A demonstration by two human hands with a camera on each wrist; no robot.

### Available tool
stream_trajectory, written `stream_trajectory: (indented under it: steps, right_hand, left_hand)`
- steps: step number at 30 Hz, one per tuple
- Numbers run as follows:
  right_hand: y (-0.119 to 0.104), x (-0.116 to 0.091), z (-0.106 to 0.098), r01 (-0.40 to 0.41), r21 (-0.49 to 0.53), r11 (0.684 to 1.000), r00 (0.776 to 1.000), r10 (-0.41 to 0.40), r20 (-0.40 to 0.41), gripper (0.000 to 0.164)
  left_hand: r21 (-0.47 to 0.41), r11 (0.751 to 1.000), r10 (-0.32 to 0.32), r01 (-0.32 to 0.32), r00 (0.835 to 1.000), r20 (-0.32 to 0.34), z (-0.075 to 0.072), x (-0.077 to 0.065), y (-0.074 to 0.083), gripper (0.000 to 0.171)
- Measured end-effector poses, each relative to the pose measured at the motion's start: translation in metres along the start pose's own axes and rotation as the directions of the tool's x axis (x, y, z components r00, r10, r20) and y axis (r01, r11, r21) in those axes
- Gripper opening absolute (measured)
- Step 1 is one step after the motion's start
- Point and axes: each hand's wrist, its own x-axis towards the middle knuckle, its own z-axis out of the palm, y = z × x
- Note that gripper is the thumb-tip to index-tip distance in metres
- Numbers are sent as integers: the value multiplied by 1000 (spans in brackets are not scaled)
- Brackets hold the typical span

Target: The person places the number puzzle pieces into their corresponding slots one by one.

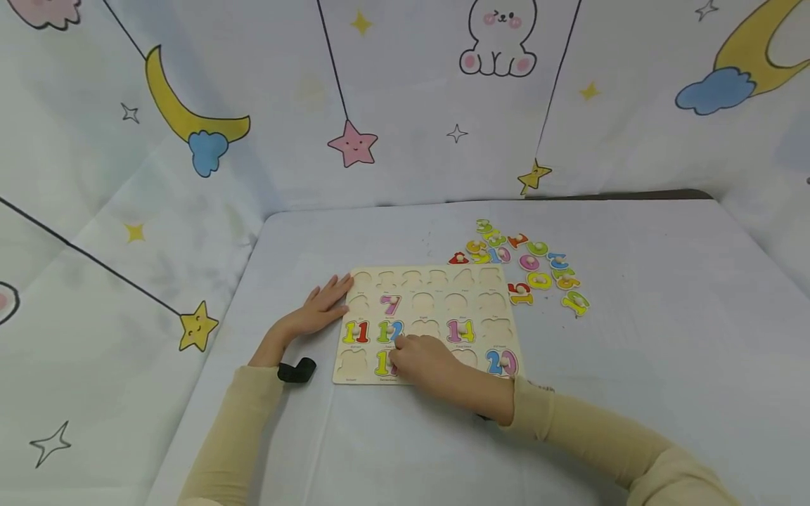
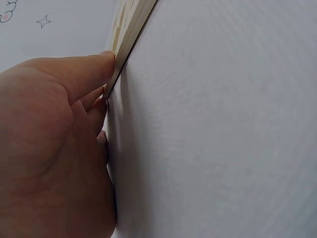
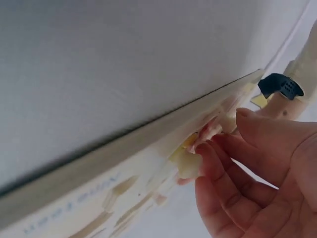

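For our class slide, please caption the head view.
Left hand touching a wooden number board, right hand over its lower rows, loose number pieces by its far right corner.

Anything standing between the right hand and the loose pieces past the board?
Nothing tall is visible between the right hand and the loose pieces; a straight path crosses only the flat board and its low 14.

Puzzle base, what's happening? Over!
Left hand touching board, left edge. Right hand over board, grip unclear, partly hiding bottom row. Loose numbers around far-right corner.
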Motion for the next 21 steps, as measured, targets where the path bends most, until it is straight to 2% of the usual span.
stream_trajectory:
  steps: [3,6,8,11,14,17,19,21]
  right_hand:
    - [2,-3,-2,25,19,1000,1000,-25,1,17]
    - [11,-9,-6,24,166,986,999,-28,20,20]
    - [21,-15,-9,-6,279,960,999,-9,52,25]
    - [41,-25,-17,-105,377,920,992,68,109,32]
    - [68,-40,-24,-219,440,871,975,180,128,34]
    - [100,-62,-27,-307,493,814,950,298,99,34]
    - [122,-78,-27,-357,496,792,926,371,75,34]
    - [144,-95,-27,-400,474,785,902,428,53,34]
  left_hand:
    - [2,1000,-4,4,1000,-3,1,0,-2,62]
    - [5,1000,-5,5,1000,-3,1,0,-5,62]
    - [1,1000,-2,2,1000,-2,1,0,-5,63]
    - [-3,1000,-2,2,1000,-1,1,1,-5,63]
    - [-7,1000,-1,1,1000,0,1,1,-4,63]
    - [-3,1000,-4,4,1000,5,1,1,-4,63]
    - [0,1000,-4,4,1000,7,1,1,-4,63]
    - [-1,1000,-2,2,1000,7,0,1,-4,63]
